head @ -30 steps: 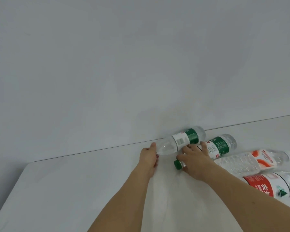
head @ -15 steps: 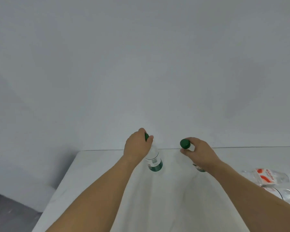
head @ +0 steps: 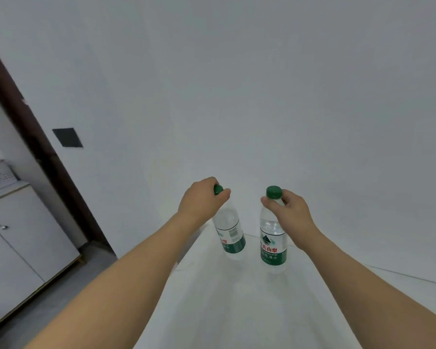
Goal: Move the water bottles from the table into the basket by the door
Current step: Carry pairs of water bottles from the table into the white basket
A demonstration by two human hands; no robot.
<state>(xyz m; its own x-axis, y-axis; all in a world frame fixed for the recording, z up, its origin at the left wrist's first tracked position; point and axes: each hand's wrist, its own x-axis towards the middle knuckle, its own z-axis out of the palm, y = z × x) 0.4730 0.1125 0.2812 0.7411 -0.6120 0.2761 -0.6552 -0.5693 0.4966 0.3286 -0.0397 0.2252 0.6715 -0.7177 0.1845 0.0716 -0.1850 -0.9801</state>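
1. The white table (head: pixel 237 311) lies nearest, under both forearms.
2. Above it, the right hand (head: pixel 291 212) pinches the neck of a clear plastic green-capped water bottle (head: pixel 273 244).
3. Above the table's left edge, the left hand (head: pixel 202 201) grips a matching green-labelled bottle (head: pixel 230 234) by its cap.
4. Beyond the table, far left, stands a white cabinet (head: pixel 23 248).

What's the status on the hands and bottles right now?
Left hand grips clear green-capped plastic bottle. Right hand grips second green-labelled bottle. Basket unseen.

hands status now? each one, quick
Left hand: grips the left bottle by its neck.
Right hand: grips the right bottle by its neck.
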